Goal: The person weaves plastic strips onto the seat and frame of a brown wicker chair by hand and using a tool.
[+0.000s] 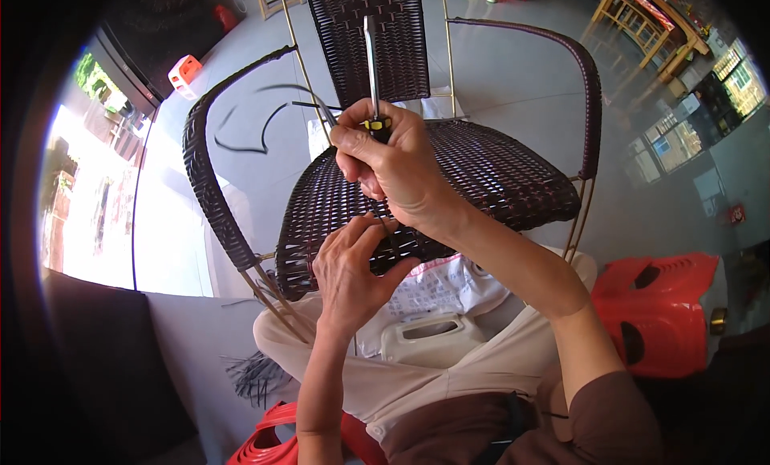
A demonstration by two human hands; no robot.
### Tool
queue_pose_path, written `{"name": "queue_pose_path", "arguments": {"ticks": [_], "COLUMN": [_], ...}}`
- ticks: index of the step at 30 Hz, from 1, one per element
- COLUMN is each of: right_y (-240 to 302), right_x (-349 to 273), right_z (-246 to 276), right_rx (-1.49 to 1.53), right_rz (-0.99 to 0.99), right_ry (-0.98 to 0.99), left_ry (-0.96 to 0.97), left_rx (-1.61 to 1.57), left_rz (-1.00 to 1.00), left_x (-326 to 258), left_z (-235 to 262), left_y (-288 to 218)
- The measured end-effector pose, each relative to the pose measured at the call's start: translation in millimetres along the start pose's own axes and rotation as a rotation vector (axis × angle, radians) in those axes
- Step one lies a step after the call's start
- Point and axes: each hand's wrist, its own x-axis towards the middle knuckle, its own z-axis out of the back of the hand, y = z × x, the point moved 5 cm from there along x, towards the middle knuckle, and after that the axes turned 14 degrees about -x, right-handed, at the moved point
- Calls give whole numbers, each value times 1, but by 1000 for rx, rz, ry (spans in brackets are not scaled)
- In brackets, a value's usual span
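Observation:
A half-woven-looking dark brown armchair stands in front of me, its seat (pixel 489 160) made of plaited strips. My right hand (pixel 393 156) is raised above the seat, closed around the black and yellow handle of a screwdriver (pixel 371 72) whose flat metal blade points up. A thin dark weaving strip (pixel 265 136) also runs from its fingers, looping out to the left. Lower down, my left hand (pixel 353 264) grips the front edge of the seat, fingers curled over the weave and thumb stretched to the right. Its fingertips are partly hidden.
Between my legs lie a white printed sack (pixel 449 284) and a cream plastic piece with a handle slot (pixel 433 341). Red plastic stools stand at right (pixel 666 304) and lower left (pixel 269 437). Dark strips (pixel 257 377) lie on the floor. A wooden bench (pixel 642 24) stands far right.

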Motion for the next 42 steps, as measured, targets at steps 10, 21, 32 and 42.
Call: {"name": "queue_pose_path", "arguments": {"ticks": [10,21,32,42], "right_y": [-4,-30,156,120], "right_x": [5,20,-8,73], "right_z": [-8,26,193,330], "right_rx": [-145,-92,-1489,-671], "right_rz": [115,-28,629,-279], "right_ry": [4,-7,-937,-544], "left_ry": [-177,-302,-208,-117], "left_rx": [4,-4,-161,-142], "left_rz": [6,89,143,196], "left_x": [1,10,20,30], "left_z": [-4,-4,6,4], "left_y": [2,4,7,12]}}
